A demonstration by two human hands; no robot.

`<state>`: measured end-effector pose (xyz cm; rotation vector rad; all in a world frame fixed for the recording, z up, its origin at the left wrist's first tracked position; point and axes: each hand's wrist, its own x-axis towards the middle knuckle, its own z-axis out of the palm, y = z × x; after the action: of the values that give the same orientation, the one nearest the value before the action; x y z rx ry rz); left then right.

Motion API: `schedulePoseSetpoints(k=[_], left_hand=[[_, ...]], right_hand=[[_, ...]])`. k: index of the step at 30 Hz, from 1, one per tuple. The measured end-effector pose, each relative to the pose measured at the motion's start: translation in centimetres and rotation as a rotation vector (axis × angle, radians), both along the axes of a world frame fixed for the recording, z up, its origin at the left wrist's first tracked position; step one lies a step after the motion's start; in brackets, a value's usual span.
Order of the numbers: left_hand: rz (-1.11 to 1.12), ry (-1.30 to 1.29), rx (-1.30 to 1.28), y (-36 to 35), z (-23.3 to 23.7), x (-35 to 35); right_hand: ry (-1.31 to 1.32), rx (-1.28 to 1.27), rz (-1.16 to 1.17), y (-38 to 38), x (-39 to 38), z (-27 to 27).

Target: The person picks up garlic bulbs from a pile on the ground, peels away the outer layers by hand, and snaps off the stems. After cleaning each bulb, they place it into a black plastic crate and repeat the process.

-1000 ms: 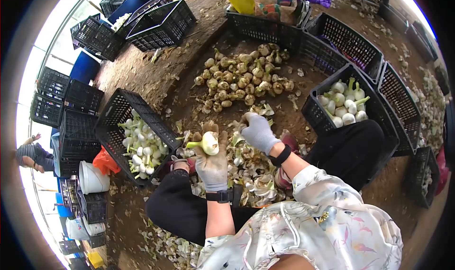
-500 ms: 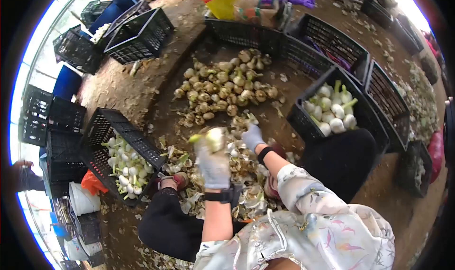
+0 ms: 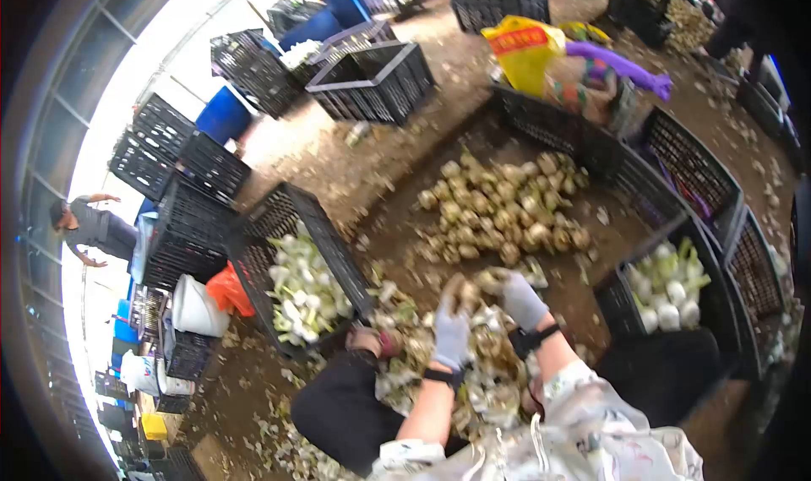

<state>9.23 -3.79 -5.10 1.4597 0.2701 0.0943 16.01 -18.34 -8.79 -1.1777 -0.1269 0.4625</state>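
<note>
My left hand [image 3: 452, 333] wears a pale glove with soiled fingertips. Its fingers point up and look spread, close beside a brownish garlic bulb [image 3: 470, 295]. From the other side my gloved right hand [image 3: 522, 299] curls its fingers at this bulb and appears to grip it; the fingertips partly hide it. Both hands are above a litter of peeled skins [image 3: 486, 371] between the legs. Just beyond them lies a heap of unpeeled garlic bulbs [image 3: 507, 206] on the ground.
A tilted black crate [image 3: 291, 198] at left holds white garlic with green stems [image 3: 308, 291]. Another crate [image 3: 621, 304] at right holds large white bulbs [image 3: 672, 291]. Black crates border the heap. A yellow bag [image 3: 528, 54] lies behind; a person [image 3: 97, 228] stands far left.
The view has swung left. My left hand no longer holds the white bulb with a green stem and has come beside the right hand. My right hand has drawn back from the heap's edge.
</note>
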Motion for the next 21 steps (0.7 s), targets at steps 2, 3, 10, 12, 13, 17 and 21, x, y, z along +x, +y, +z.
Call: schedulePoseSetpoints(k=[2, 3, 10, 12, 13, 17, 21], left_hand=[[0.052, -0.003, -0.152, -0.5, 1.4, -0.6], [0.069, -0.031, -0.155, -0.1, 2.3, -1.2], [0.129, -0.299, -0.033, 1.7, 3.7, -5.0], [0.152, -0.286, -0.060, 2.1, 5.3, -5.9], [0.172, -0.258, -0.085, 2.2, 5.9, -6.4], [0.164, -0.381, 0.063, 2.3, 7.1, -7.3], [0.104, -0.403, 0.015, 1.5, 9.7, -8.3]], right_hand=[[0.144, 0.114, -0.041, 0.6, -2.1, 5.6], [0.262, 0.237, -0.041, 1.4, -2.8, 6.9], [0.132, 0.189, -0.050, 4.6, -6.4, 8.4], [0.146, 0.245, -0.012, 4.4, -7.4, 10.3], [0.173, 0.303, 0.022, 4.4, -7.8, 11.0], [0.067, 0.255, 0.013, 4.0, -8.7, 12.1], [0.001, 0.216, -0.026, 4.3, -9.5, 13.2]])
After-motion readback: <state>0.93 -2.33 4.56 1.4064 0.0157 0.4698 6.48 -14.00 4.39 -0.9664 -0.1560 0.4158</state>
